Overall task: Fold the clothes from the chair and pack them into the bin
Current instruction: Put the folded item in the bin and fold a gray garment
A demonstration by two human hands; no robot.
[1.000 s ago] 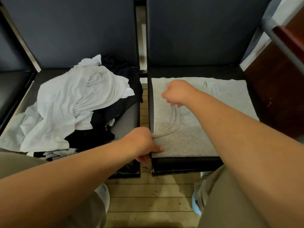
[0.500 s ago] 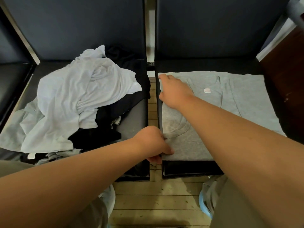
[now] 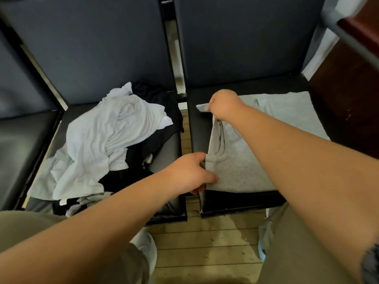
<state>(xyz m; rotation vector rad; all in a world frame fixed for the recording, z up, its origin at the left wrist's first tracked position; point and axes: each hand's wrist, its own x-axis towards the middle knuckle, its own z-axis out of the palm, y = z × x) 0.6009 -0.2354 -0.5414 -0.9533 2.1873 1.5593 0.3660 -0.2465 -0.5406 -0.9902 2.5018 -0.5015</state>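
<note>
— So, where is the grey knit shirt (image 3: 242, 169)?

— Spread on the black padded seat of the right-hand chair (image 3: 199, 128), its left edge raised off the cushion.

— What raises it?

— Both hands. The left hand (image 3: 188, 173) pinches the near left corner, thumb on top, fingers curled beneath. The right hand (image 3: 223, 105) is closed round the far left edge, holding it just above the seat.

— And the other laundry?

— A rumpled heap of pale white and black clothes (image 3: 106, 140) lies on the black seat of the left-hand chair (image 3: 164, 160), apart from the shirt; pale wooden plank floor (image 3: 205, 242) shows in the gap between the two chairs.
</note>
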